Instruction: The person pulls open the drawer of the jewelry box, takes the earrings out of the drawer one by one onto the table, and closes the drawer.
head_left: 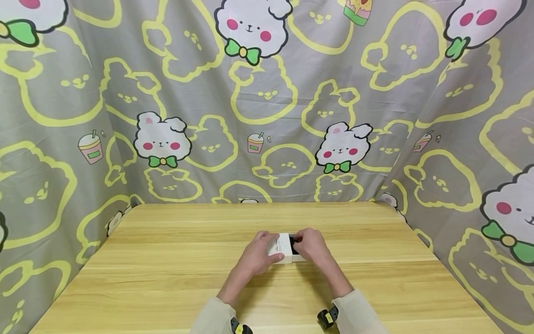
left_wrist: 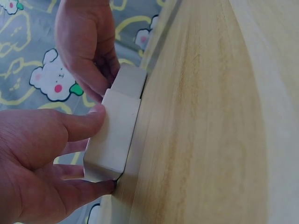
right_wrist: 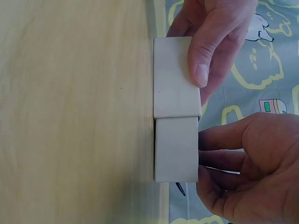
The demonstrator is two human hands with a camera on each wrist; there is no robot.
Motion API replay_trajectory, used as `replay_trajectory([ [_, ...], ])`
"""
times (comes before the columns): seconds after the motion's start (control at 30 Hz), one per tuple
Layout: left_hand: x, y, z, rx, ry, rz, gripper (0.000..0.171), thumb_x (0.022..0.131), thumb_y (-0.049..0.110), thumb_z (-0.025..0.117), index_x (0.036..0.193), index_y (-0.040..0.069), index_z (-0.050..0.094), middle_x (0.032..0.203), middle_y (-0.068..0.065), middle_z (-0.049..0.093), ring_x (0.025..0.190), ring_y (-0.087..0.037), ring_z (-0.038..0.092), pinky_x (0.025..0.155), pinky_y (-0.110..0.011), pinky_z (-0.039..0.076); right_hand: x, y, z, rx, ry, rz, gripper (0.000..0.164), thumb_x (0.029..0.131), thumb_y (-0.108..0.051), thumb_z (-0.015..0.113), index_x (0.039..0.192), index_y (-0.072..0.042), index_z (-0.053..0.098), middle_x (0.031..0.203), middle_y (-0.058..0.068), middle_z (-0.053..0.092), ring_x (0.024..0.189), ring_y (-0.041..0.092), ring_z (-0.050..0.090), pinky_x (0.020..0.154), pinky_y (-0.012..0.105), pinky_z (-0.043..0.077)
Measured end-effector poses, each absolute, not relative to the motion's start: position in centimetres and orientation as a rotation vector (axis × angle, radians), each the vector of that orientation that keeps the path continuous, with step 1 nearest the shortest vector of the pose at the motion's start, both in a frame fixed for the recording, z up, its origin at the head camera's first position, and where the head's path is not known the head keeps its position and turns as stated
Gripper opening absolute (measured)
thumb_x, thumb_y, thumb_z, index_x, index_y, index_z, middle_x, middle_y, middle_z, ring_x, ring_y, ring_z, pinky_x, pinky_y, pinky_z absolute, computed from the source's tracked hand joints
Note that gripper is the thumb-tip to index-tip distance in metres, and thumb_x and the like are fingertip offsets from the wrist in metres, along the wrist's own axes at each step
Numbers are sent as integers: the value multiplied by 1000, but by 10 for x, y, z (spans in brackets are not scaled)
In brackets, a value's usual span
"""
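Note:
A small white box (head_left: 285, 242) with dark print on its lid lies on the table, its inner tray (right_wrist: 176, 149) slid partly out to the right. My left hand (head_left: 258, 255) grips the outer sleeve, thumb on the near side and fingers round the far side and end. Bent over the exposed tray is my right hand (head_left: 313, 246), fingertips down at its opening. Something black (head_left: 294, 245) shows inside the tray beside those fingers. The tray wall hides the right fingertips in the right wrist view, so what they hold cannot be made out.
The light wood table (head_left: 175, 278) reaches back to a grey curtain (head_left: 200, 102) with cartoon rabbits, which also hangs along both sides. Each wrist carries a small black and yellow camera strap, the right one (head_left: 327, 317) close above the table.

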State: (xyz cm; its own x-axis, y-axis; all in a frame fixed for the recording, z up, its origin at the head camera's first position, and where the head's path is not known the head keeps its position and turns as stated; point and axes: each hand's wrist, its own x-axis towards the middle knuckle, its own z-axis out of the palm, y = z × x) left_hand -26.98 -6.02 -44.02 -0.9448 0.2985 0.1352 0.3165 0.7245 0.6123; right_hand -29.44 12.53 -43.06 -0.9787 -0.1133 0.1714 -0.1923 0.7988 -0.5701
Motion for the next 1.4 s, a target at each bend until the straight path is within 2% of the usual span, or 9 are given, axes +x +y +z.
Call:
replay_trajectory([
  [0.83, -270, -60, -441, -513, -2892, -1013, 60, 90, 29, 78, 141, 7, 58, 146, -20, 50, 115, -34, 60, 99, -51, 50, -293, 125, -429, 250, -2861, 905, 19, 76, 3, 67, 91, -1, 79, 95, 13, 77, 96, 33, 70, 79, 42, 58],
  [1.13, -269, -60, -441, -513, -2881, -1045, 59, 90, 28, 78, 141, 7, 58, 146, -21, 50, 111, -32, 60, 96, -50, 50, -293, 125, -430, 239, -2857, 908, 14, 76, 4, 67, 85, -2, 77, 88, 10, 75, 84, 26, 67, 70, 36, 56],
  [1.4, -269, -60, -441, -510, -2878, -1074, 59, 90, 28, 78, 142, 7, 57, 147, -21, 49, 117, -36, 59, 101, -53, 49, -293, 124, -429, 224, -2869, 937, 12, 75, 5, 66, 79, -5, 72, 80, 7, 71, 73, 21, 59, 61, 30, 49],
])
